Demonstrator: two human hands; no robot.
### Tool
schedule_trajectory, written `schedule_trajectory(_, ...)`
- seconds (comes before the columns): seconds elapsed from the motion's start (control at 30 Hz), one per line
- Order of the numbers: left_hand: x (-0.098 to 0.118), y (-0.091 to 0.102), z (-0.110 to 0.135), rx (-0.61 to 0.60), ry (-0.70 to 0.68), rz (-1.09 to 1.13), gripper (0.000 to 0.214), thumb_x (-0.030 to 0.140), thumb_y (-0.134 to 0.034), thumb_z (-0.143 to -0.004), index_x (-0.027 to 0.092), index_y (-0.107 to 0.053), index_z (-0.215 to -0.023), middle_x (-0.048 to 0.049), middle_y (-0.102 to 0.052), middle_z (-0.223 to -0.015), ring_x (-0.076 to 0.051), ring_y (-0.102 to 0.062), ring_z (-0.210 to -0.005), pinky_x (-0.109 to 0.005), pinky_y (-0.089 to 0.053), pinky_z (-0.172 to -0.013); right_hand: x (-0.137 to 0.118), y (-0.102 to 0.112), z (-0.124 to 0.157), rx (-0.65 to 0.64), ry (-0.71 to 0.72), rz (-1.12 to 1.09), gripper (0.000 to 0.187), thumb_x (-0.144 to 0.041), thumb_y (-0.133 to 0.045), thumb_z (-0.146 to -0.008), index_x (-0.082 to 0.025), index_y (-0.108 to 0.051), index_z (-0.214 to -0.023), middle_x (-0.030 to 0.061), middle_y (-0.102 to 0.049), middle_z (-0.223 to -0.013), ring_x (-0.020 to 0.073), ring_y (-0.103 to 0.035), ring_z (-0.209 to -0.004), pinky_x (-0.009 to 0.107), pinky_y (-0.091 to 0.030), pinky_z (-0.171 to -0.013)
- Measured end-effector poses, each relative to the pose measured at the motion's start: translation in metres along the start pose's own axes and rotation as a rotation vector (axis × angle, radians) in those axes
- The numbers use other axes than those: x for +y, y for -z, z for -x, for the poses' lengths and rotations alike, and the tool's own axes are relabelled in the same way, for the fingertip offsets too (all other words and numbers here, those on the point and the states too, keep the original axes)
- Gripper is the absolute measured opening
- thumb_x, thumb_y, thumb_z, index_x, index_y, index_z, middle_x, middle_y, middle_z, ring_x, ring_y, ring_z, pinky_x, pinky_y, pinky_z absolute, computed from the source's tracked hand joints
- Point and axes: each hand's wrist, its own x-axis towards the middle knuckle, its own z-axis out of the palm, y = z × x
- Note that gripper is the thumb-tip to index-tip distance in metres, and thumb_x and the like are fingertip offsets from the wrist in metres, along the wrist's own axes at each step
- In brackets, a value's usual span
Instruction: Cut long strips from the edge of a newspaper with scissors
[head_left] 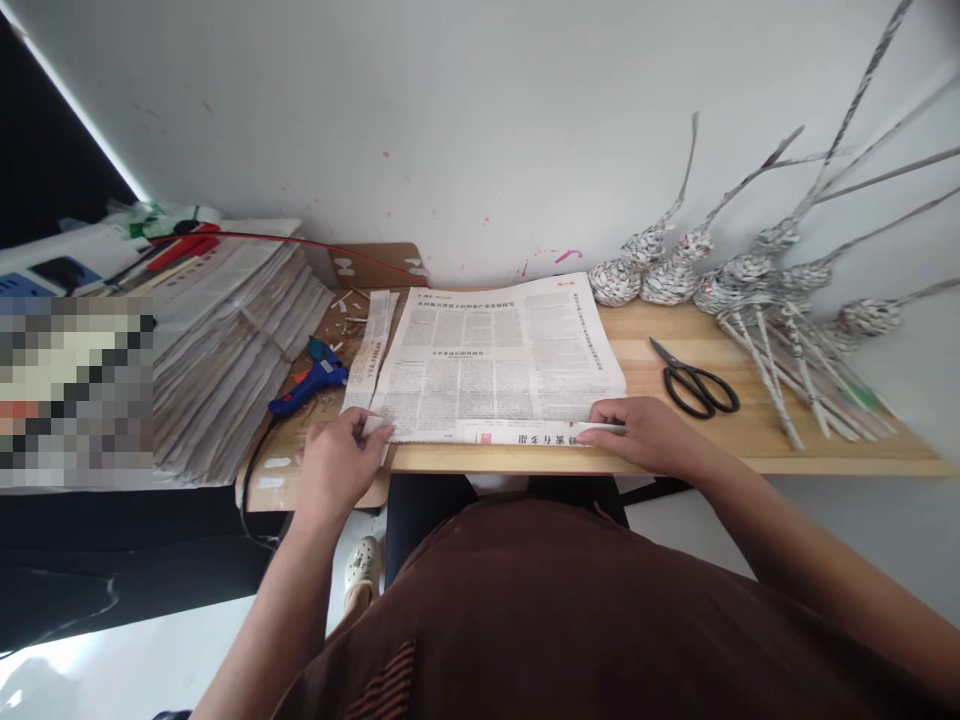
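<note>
Newsprint, grey-white and printed in black: one broad newspaper sheet (480, 350) lies on the pale wooden tabletop (634, 345), directly in front of the person, its far edge close to the wall (480, 130). Near edge is turned up in a narrow fold (517, 435) along the front of the table; the print on this fold reads upside down.

Left hand (346, 455): thumb and fingers pinch the sheet at its near left corner. Right hand (637, 430): thumb and fingers grip the same folded edge toward its right end. Sheet is spread between the two hands.

Left of sheet: a narrow newspaper strip (367, 350) just beside it; then a blue glue gun (311, 387) with its black cable running down over the table edge. Further left, a tall stack of newspapers (247, 350), a red-handled tool (184, 247) on top.

Right of sheet: black-handled scissors (694, 385), lying flat, blades slightly parted, tips directed away from the person. Beyond them, a bundle of rolled paper sticks (780, 385). Behind, near the wall, several gourd-shaped woven paper pieces (667, 282) with long stems, set close together.

Person wears a brown apron (540, 600).
</note>
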Motion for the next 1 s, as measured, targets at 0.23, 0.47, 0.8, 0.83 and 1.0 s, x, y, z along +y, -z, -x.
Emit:
schedule_trajectory(0.23,0.002,0.001,-0.001,-0.017,0.032,-0.028,0.022,0.044,-0.056,-0.083,0.025,-0.063,-0.090,-0.0049,-0.068,-0.079,-0.029,-0.062,-0.087,-0.037,-0.040,-0.072,0.008,-0.003,-0.001,0.043,-0.011,0.017,0.036,-0.051,-0.050,-0.090,-0.023,-0.058,-0.069,-0.0004,-0.059,-0.062,0.0180,-0.054,-0.061,0.029,-0.033,-0.061)
schedule_trajectory(0.47,0.005,0.004,-0.002,-0.037,0.036,-0.053,0.023,0.045,-0.056,-0.084,0.023,-0.063,-0.088,-0.0059,-0.068,-0.079,-0.029,-0.063,-0.089,-0.037,-0.042,-0.073,0.008,-0.007,-0.003,0.032,0.076,0.060,0.036,-0.048,-0.045,-0.093,-0.022,-0.058,-0.071,0.0025,-0.063,-0.068,0.0204,-0.058,-0.066,0.029,-0.034,-0.063)
schedule_trajectory(0.8,0.004,0.002,0.000,0.020,0.045,0.064,0.022,0.041,-0.064,-0.080,0.023,-0.063,-0.094,-0.0050,-0.071,-0.083,-0.029,-0.063,-0.093,-0.040,-0.045,-0.082,0.018,-0.014,-0.007,0.020,0.130,0.100,0.036,-0.050,-0.043,-0.093,-0.023,-0.057,-0.074,0.0046,-0.065,-0.072,0.0237,-0.061,-0.071,0.031,-0.036,-0.064)
schedule_trajectory(0.83,0.003,0.002,0.000,0.032,0.047,0.080,0.025,0.040,-0.065,-0.080,0.024,-0.062,-0.097,-0.0048,-0.071,-0.083,-0.029,-0.063,-0.094,-0.041,-0.045,-0.084,0.018,-0.014,-0.007,0.019,0.124,0.093,0.037,-0.051,-0.043,-0.093,-0.023,-0.057,-0.074,0.0046,-0.066,-0.073,0.0238,-0.061,-0.071,0.031,-0.036,-0.064)
schedule_trajectory(1.0,0.002,0.003,0.002,0.060,0.055,0.108,0.031,0.041,-0.067,-0.079,0.024,-0.062,-0.104,-0.0049,-0.070,-0.080,-0.031,-0.061,-0.100,-0.045,-0.043,-0.091,0.016,-0.013,-0.006,0.008,0.107,0.078,0.037,-0.051,-0.043,-0.093,-0.023,-0.057,-0.073,0.0038,-0.065,-0.071,0.0230,-0.060,-0.070,0.031,-0.037,-0.064)
